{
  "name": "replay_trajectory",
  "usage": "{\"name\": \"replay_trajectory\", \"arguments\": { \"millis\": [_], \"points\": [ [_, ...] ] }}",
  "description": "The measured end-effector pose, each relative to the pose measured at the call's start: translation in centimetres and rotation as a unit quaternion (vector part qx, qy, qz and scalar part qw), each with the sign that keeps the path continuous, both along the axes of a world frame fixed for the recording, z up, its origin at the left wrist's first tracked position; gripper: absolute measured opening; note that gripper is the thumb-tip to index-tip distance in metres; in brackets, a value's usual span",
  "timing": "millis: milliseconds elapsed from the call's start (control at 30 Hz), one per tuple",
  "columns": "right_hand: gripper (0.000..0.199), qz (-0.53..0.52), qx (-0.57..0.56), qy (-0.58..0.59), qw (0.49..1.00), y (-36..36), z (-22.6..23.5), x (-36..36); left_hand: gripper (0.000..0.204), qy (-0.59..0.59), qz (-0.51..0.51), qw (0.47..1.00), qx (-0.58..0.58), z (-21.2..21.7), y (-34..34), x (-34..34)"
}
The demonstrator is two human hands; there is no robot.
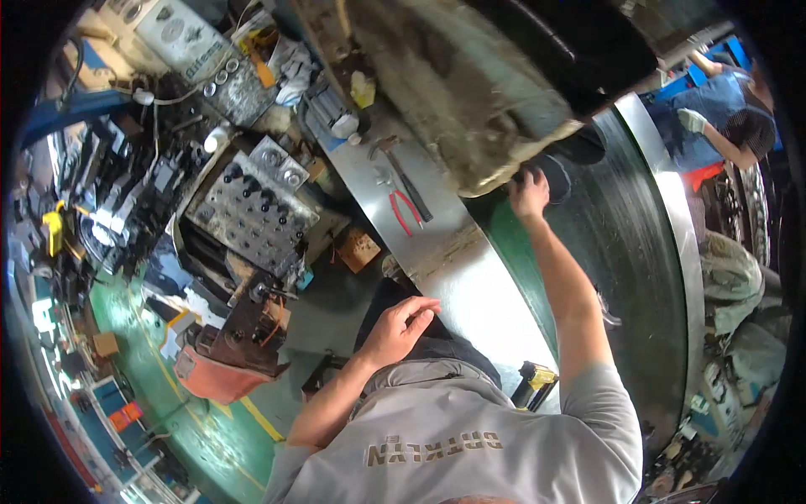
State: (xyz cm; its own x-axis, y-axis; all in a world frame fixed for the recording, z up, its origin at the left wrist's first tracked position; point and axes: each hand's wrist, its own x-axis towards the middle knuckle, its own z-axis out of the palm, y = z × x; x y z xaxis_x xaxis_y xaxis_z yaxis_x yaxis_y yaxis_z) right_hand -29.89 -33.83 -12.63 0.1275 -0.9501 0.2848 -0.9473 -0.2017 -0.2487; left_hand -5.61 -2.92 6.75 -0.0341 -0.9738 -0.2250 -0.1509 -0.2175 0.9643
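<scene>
Right hand [529, 191] grips grimy underbody edge [512, 160]; left hand [401, 328] rests on thigh [420, 336].

The right arm stretches forward, its hand [529, 191] curled closed, while the left hand [401, 326] rests open against the thigh.

Red-handled pliers [401, 210] beside a hammer [405, 176] on the metal ledge [470, 277]; studded plate [250, 212] left.
</scene>
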Motion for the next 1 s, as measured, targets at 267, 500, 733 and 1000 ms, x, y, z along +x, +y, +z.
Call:
{"name": "replay_trajectory", "arguments": {
  "millis": [267,500,733,1000],
  "points": [
    [0.027,0.266,0.203,0.017,0.942,7.1,14.9,5.2,0.037,-0.017,0.122,0.987,-0.103,-2.7,-2.8,0.7],
    [0.029,0.320,0.540,-0.324,0.707,10.0,17.7,11.8,0.024,0.360,-0.021,0.924,0.124,-1.7,-4.5,1.9],
    [0.042,-0.086,0.420,-0.532,0.730,-3.0,0.1,19.5,0.025,0.424,0.200,0.872,0.140,-2.5,2.9,6.5],
    [0.048,-0.219,0.468,-0.562,0.646,-12.7,-7.6,22.0,0.042,0.369,0.307,0.873,0.086,-1.4,4.5,9.3]
  ]
}}
